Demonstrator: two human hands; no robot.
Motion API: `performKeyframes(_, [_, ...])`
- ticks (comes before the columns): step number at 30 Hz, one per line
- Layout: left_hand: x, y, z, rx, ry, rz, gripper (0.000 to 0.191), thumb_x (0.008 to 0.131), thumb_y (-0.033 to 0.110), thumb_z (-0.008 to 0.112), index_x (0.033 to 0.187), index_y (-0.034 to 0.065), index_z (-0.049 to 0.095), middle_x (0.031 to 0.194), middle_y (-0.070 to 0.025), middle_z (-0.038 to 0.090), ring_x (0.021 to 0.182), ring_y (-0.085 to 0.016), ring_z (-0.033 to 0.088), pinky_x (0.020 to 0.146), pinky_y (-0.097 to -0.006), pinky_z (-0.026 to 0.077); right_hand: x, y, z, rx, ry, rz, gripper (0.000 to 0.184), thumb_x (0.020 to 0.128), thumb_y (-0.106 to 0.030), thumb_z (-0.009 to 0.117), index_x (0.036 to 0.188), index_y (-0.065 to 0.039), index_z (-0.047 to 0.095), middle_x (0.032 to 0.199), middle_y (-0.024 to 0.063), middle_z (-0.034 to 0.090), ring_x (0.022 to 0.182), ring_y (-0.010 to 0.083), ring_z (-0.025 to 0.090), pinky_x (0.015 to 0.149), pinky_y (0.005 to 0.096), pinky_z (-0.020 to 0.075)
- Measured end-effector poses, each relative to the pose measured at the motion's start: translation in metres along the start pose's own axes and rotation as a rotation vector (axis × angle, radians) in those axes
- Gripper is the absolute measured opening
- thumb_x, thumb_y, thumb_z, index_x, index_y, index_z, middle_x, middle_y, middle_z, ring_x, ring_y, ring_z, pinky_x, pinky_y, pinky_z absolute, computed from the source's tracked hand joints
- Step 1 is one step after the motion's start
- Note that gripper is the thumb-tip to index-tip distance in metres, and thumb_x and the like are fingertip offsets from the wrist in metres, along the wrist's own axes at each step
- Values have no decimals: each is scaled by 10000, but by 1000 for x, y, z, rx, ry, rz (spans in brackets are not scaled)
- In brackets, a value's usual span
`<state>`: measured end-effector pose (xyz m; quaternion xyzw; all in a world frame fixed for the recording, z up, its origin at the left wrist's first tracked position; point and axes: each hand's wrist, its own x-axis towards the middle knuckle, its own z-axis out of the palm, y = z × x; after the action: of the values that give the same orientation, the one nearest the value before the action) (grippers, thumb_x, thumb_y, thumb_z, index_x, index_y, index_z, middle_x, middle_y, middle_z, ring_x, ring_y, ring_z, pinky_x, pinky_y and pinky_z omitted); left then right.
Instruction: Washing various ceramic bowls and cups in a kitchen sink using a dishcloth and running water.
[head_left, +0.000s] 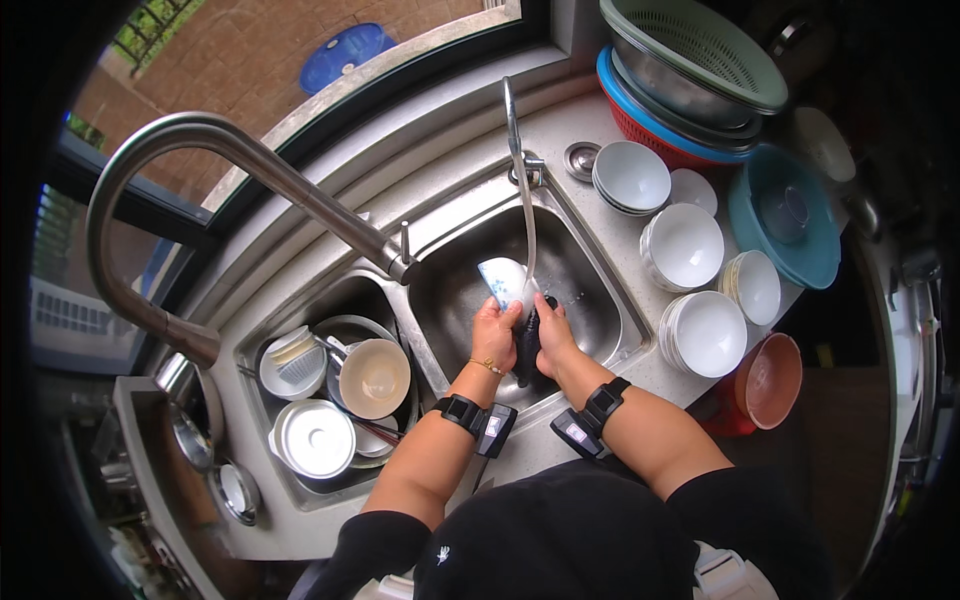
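Observation:
Over the right basin of a stainless steel sink (442, 322), a white bowl with a blue pattern (504, 280) is tipped on its side. My left hand (495, 334) grips its near edge, thumb against the wall. My right hand (553, 334) has its fingers at the bowl's other side. Between my palms hangs a dark, soft-looking thing (528, 349), partly hidden; whether it is a cloth or a scrubber I cannot tell. A pale hose (528, 217) runs down from a slim tap (511, 112) to the bowl. Small drops lie on the basin floor.
The left basin holds a beige bowl (375, 379), a lidded white pot (312, 439) and small white dishes (292, 364). A large gooseneck faucet (202, 124) arches over the left side. Stacked white bowls (703, 334), a teal basin (814, 255) and nested colanders (697, 67) stand right.

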<state>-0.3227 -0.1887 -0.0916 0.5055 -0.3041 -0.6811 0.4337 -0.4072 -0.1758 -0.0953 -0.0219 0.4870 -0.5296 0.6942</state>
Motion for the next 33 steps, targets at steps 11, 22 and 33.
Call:
performKeyframes(11, [-27,24,-17,1297,-14,847,282,787,198,580,1048,101,536,1065,-153,550,998,-292,537,806,-475,433,12,-64,-19,-1178,292,-363,383,655,-23,512,1019,-128,570,955,156,610,917,317,576,785,364,444])
performKeyframes(22, [-14,29,-9,894,274,438,754,705,217,653,1304,0,251,1211,-214,420,1063,-339,433,921,-367,348,-10,-66,-9,-1309,201,-403,537,657,-106,659,1114,-28,387,1016,232,562,943,375,549,814,400,431])
performKeyframes(33, [8,23,2,168,30,2,576,840,374,540,1284,85,316,1105,-102,507,969,-189,516,827,-309,418,0,-44,0,-862,-463,-139,277,712,43,500,956,-42,598,858,69,625,719,190,580,662,273,452])
